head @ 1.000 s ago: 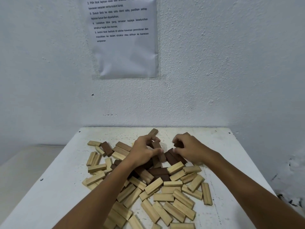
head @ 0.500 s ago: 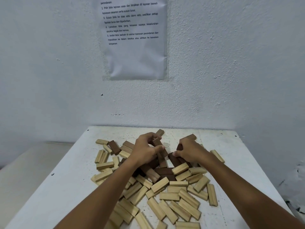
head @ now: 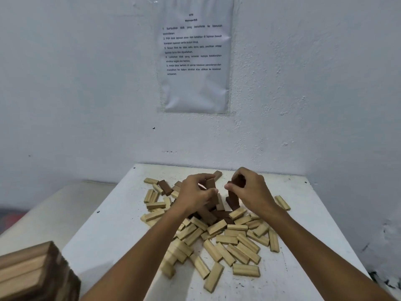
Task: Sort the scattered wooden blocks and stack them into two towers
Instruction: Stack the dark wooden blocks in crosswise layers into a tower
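Here my left hand (head: 196, 193) has its fingers curled round a dark brown wooden block (head: 211, 187), and my right hand (head: 251, 190) grips another dark brown wooden block (head: 234, 197) held on end, both at the far middle of the white desk (head: 104, 231). The scattered pale wooden blocks (head: 230, 246) lie nearer me, with more dark ones under my hands. I judge this to be the sorting step: pulling the dark pieces out of the heap. Next I would need bare desk to set them down. A stack of blocks (head: 32, 272) stands near left. The printed sheet (head: 195, 57) on the far wall carries numbered lines, too small to read surely.
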A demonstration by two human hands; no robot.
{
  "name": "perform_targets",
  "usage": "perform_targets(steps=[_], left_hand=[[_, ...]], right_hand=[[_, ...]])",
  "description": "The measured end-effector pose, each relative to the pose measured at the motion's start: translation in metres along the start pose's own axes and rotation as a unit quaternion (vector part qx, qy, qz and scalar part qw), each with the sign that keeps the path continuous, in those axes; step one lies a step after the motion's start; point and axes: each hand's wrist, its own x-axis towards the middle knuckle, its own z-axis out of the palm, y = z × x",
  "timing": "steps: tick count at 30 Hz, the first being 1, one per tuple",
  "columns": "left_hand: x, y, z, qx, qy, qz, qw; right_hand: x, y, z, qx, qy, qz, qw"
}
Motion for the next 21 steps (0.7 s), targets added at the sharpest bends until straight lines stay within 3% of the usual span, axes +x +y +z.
perform_targets(steps=[4,15,21], left_hand=[[-0.043,0.009,-0.009,0.016,-0.027,-0.009,0.999],[-0.175,-0.014,-0.040,0.022,0.017,-0.041,0.999],[-0.216,-0.035,-0.060,0.008,0.004,-0.090,0.996]], right_hand=[[-0.039,-0.026,0.001,0.029,-0.063,-0.007,0.998],[-0.142,-0.066,0.034,0.084,-0.199,0.028,0.976],[-0.169,-0.082,0.056,0.104,-0.233,0.076,0.964]])
